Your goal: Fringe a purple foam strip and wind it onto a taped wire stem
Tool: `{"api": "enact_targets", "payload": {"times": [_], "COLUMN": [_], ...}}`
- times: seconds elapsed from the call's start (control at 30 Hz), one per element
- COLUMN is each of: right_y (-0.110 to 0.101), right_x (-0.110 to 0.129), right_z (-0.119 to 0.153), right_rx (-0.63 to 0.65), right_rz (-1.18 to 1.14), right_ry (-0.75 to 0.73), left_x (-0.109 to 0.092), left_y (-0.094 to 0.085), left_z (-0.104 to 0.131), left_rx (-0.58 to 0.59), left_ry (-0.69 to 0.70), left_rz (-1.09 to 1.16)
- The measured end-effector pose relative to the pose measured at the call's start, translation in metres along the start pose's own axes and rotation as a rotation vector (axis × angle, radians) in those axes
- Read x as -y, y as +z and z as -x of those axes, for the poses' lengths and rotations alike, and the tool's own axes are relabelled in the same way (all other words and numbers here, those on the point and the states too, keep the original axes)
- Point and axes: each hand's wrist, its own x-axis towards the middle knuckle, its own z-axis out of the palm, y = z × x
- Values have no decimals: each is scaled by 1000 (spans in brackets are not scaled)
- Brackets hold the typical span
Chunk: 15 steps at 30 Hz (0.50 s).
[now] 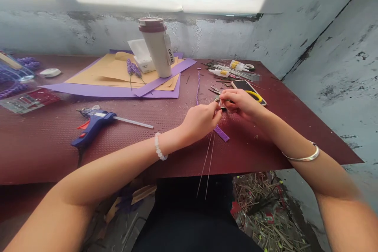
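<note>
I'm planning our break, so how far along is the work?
Two purple sprigs on the paper look finished. The left hand pinches thin wires; the right hand works beside it. Loose wires and a purple strand lie apparently unused, so more seems left; how much, I can't tell.

The left hand (201, 122) holds two thin wires (208, 163). A blue glue gun (93, 126) lies at the left.

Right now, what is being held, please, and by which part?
Thin wires, near their upper ends, in the left hand; what the right hand holds is unclear.
</note>
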Motion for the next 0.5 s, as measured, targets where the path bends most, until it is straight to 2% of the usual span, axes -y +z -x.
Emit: {"api": "enact_targets", "payload": {"times": [0.1,0.17,0.3,0.4,0.5], "right_y": [0,1,2,2,1], "right_x": [-2,-3,-3,-2,-1], "right_z": [-1,-1,-1,0,0], "right_rx": [11,25,55,76,104], "right_rz": [-21,-39,-57,-66,-53], "right_ry": [-57,-112,-213,-272,-304], "left_x": [-2,-1,4,7,5], "left_y": [-3,-7,-10,-8,-7], "left_z": [-1,-2,-7,-10,-11], "left_rx": [-15,24,203,271,297], "left_ry": [-31,-91,-274,-335,-364], "left_rz": [233,566,1250,1520,1657]}}
